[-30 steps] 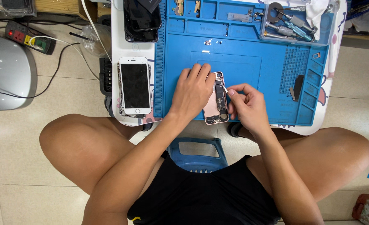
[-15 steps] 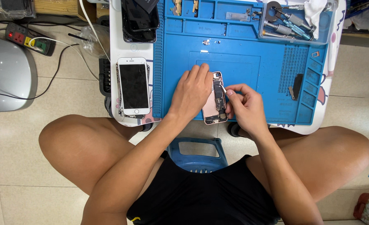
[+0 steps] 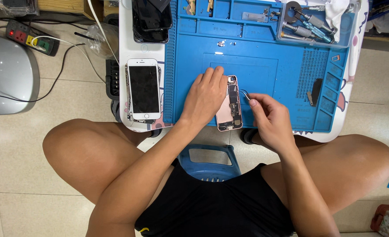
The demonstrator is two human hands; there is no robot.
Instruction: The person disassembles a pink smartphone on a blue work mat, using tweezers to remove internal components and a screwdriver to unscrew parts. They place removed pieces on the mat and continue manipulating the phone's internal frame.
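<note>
I see the left hand (image 3: 207,94) lying flat on the opened phone (image 3: 230,105), fingers spread, pinning it to the blue mat (image 3: 264,70) on the counter. The right hand (image 3: 269,118) pinches what looks like thin tweezers (image 3: 246,94) at the phone's right edge. A second, intact phone (image 3: 144,89) lies left of the mat.

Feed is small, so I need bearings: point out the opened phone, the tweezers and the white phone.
opened phone (image 3: 232,107), head view, on its exposed inner boards.
tweezers (image 3: 245,94), head view, on the metal tip.
white phone (image 3: 143,90), head view, middle of its dark screen.
</note>
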